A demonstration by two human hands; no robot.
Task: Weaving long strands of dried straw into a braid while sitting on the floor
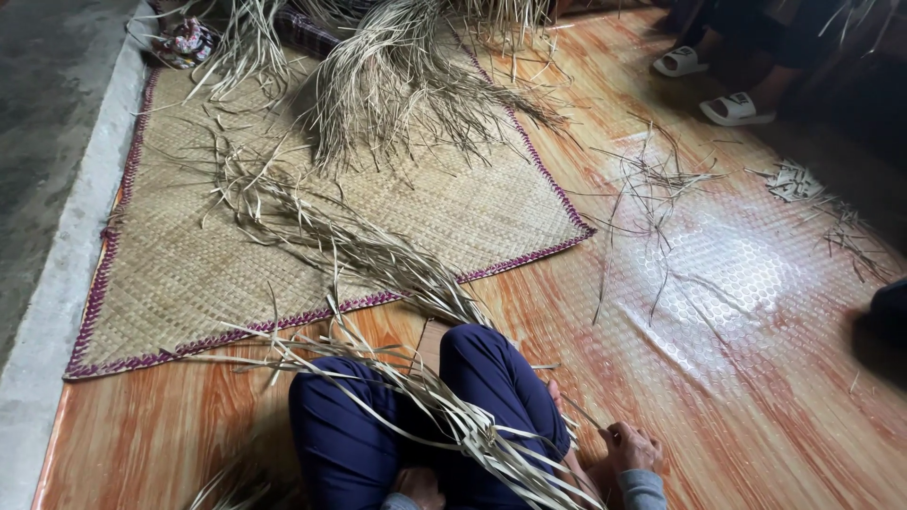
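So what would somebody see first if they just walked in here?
Probably the big heap of dried straw strips spilling over the woven mat with its purple edge, at the top left. Next, the person's legs in dark blue trousers at the bottom, with long strips draped across them and the right hand beside them near the shiny orange floor. Two white sandals sit at the top right.

Pale dried straw strips (444, 406) lie draped across the dark-trousered knees.
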